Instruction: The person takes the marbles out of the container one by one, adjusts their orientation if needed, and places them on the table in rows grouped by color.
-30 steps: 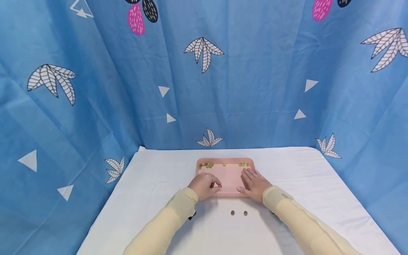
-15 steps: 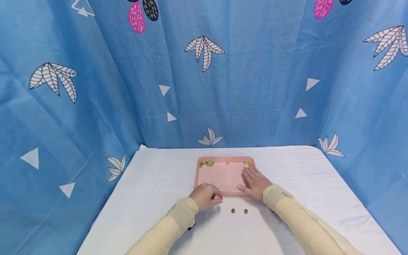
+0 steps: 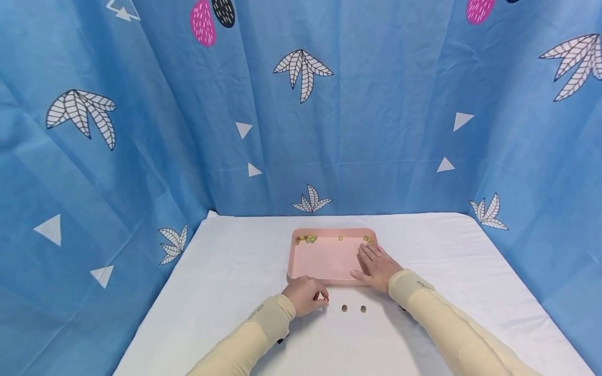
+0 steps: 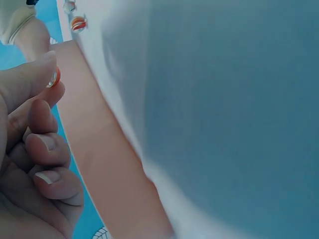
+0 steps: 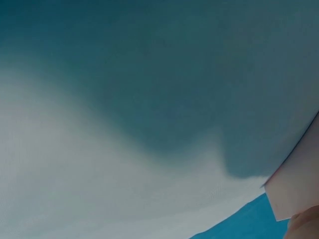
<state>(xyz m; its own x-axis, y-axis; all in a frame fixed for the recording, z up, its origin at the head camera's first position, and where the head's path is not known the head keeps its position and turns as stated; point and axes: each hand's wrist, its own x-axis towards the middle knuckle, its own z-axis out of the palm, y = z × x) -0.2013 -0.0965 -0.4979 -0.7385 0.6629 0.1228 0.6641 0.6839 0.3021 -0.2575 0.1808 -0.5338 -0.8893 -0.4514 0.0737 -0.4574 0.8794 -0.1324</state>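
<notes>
My left hand (image 3: pixel 305 296) is just in front of the pink tray (image 3: pixel 324 261), low over the white cloth. Between thumb and forefinger it pinches a clear marble with a red-orange swirl (image 4: pixel 56 77), best seen in the left wrist view; the other fingers are curled. To its right on the cloth lie two marbles, the nearer one (image 3: pixel 345 308) and the farther one (image 3: pixel 363 309). The nearer shows an orange swirl in the left wrist view. My right hand (image 3: pixel 376 267) rests with extended fingers on the tray's right side.
Inside the tray, a cluster of yellow-green and brownish marbles (image 3: pixel 308 238) sits in the back left corner. A single yellow-green marble (image 3: pixel 340 237) lies along the back wall, and a few more (image 3: pixel 367 239) are at the back right. A blue curtain (image 3: pixel 385 130) surrounds the table.
My left hand has moved from over the tray's front part toward me, carrying the pinched marble. Yellow-green marbles along the back wall have rolled rightward. The right hand has stayed on the tray.
</notes>
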